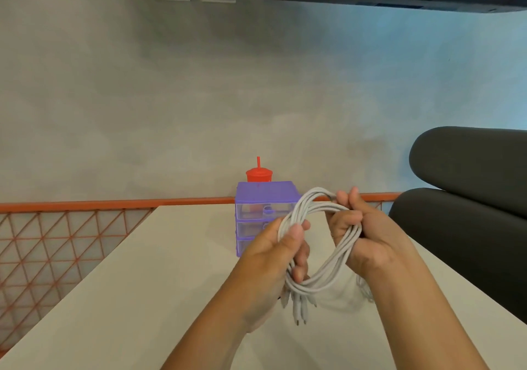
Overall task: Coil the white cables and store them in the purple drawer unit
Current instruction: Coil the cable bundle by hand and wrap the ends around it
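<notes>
- The white cables (328, 277) are gathered into one loose oval coil, held in the air above the table (171, 284) between both hands.
- The coil's left side is gripped by the left hand (273, 252): the thumb is pressed over the strands and the fingers are curled round them from behind.
- The coil's right side is gripped by the right hand (368, 235), whose fingers are curled through the loop and closed round the bundle.
- Several plug ends (299, 309) are seen hanging straight down below the left-hand grip, clear of the table top.
- Just beyond the left-hand grip, the purple drawer unit (265, 195) is seen standing upright on the table; its three clear drawers appear closed, and the lower two are partly hidden by the hand.
- A red cup (259, 174) with a straw is seen directly behind the unit.
- Past the table edge, an orange mesh railing (57, 244) is seen to the left of the grip, and a dark chair (467, 227) to the right of it.
- A grey wall (199, 98) is seen farthest back.
</notes>
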